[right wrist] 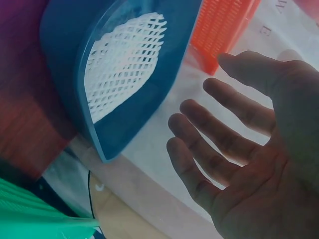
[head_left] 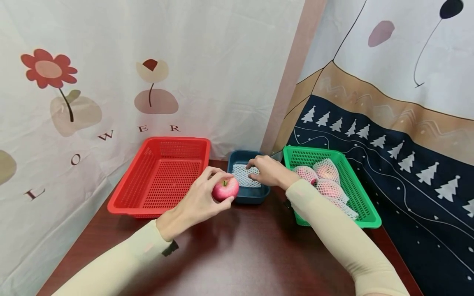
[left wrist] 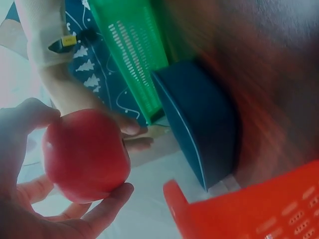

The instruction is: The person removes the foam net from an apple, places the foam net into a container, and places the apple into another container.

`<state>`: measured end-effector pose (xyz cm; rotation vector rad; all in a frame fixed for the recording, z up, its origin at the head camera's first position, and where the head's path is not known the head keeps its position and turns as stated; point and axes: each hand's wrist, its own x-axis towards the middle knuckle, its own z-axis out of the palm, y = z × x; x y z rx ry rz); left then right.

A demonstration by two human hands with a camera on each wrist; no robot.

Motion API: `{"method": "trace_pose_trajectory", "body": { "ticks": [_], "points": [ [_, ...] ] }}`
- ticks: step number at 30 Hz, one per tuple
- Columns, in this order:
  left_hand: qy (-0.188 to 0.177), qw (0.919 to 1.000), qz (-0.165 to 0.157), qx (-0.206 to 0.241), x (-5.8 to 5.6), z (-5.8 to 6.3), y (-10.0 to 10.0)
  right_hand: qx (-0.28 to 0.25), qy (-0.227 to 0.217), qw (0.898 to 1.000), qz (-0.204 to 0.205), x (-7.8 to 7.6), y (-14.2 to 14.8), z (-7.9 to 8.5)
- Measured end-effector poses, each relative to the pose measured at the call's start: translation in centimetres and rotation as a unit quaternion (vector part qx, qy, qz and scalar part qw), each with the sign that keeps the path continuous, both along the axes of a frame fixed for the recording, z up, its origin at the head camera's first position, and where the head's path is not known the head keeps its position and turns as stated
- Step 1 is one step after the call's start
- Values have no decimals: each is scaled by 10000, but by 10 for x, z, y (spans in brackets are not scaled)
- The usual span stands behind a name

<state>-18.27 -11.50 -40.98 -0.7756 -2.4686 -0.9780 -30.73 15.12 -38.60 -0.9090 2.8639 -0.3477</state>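
Note:
My left hand (head_left: 200, 196) grips a red apple (head_left: 226, 188) between thumb and fingers, above the table in front of the blue bin. In the left wrist view the apple (left wrist: 87, 155) is bare, without a net. My right hand (head_left: 272, 170) hovers over the right side of the blue bin (head_left: 252, 198), its fingers spread and holding nothing. Inside that bin lies a white foam net (head_left: 244, 176), seen flat in the right wrist view too, where the right hand (right wrist: 249, 144) is apart from it.
On the left stands a red basket (head_left: 159, 181) with nothing visible in it. A green basket (head_left: 355, 205) on the right holds several apples in white foam nets (head_left: 329, 189), partly hidden by my right arm. A printed curtain (head_left: 222, 74) hangs behind the brown table (head_left: 252, 246).

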Motion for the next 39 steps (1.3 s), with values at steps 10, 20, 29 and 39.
{"method": "trace_pose_trajectory", "body": {
  "ticks": [10, 20, 29, 39],
  "points": [
    [-124, 9995, 270, -52, -12, 11, -12, -155, 83, 9998, -42, 11, 11, 5],
    [-330, 9981, 506, -103, -27, 22, -27, -372, 304, 9988, 95, 18, 22, 8],
    [-601, 9954, 718, -195, -41, 28, -42, -440, 529, 9975, 184, 22, 30, 10],
    [-945, 9890, 1035, -472, -61, 35, -58, -550, 667, 9961, 165, 27, 41, 12]
  ]
}}
